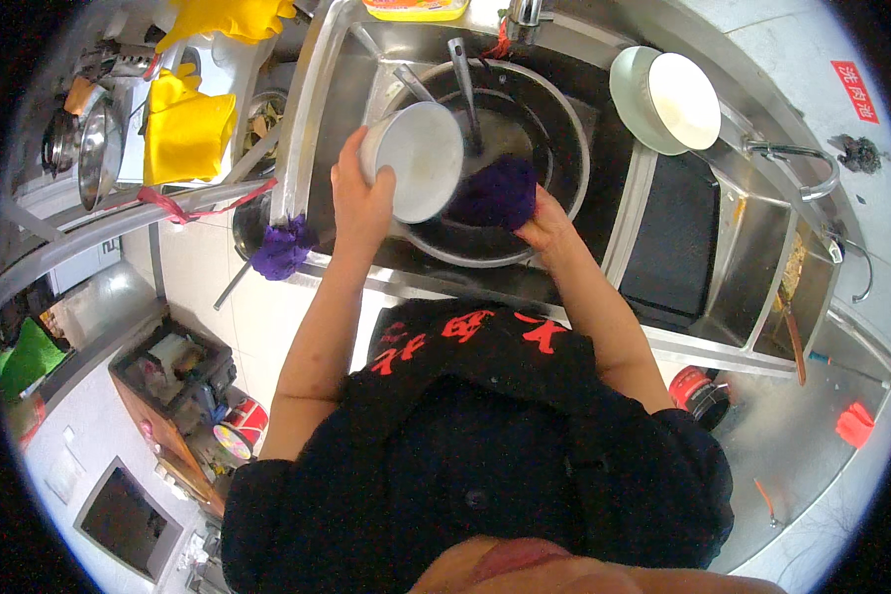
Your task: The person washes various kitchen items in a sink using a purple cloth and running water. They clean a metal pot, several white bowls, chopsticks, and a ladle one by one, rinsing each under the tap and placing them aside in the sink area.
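Observation:
My left hand (367, 197) grips a white bowl (422, 163) by its side, with the thumb at the rim. The bowl is tilted so that its inside faces me. In my right hand (549, 223) is a dark purple cloth (499, 193), just right of the bowl. Both hands are over a large round metal basin (581, 171) that stands in the steel sink (327, 126). Inside the basin are dark water and a smaller round vessel, partly hidden by the bowl and cloth. A metal handle (462, 82) sticks up from it.
Two stacked bowls (683, 100) rest on the right divider. Beyond them are more sinks with a curved faucet (820, 160). A purple rag (286, 249) hangs at the sink's left corner. Yellow rubber gloves (189, 134) lie on the left. Another faucet (523, 22) stands behind the basin.

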{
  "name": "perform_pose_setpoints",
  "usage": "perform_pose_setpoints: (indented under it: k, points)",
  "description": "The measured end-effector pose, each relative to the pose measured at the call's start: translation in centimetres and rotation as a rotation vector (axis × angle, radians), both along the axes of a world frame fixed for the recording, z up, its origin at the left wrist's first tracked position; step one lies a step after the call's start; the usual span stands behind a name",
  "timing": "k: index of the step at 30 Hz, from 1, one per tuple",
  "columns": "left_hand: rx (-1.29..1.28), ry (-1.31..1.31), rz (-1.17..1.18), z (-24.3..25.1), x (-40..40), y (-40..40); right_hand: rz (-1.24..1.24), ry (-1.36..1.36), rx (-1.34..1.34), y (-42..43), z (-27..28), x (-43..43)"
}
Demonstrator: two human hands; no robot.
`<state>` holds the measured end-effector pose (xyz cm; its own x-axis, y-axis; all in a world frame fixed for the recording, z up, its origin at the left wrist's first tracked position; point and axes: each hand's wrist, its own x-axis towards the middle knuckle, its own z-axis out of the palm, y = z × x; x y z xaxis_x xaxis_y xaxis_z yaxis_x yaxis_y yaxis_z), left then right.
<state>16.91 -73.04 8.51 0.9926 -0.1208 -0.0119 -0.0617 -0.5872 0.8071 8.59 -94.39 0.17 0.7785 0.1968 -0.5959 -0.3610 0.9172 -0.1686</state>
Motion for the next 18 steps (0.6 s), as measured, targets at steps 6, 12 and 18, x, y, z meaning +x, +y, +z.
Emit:
perform_pose_setpoints:
  k: [6, 12, 18]
  points:
    - [0.033, -0.050, 0.022, 0.1, -0.8, -0.8, 0.077, 0.007, -0.180, 3.1, 3.1, 1.7]
    - [0.127, -0.061, -0.081, -0.1, -2.8, -2.6, 0.168, -0.203, -1.584, 5.9, -3.7, 2.4]
    - [0.019, -0.057, -0.084, -0.7, -2.5, -2.6, 0.125, -0.063, -1.252, 4.1, -5.5, 1.8]
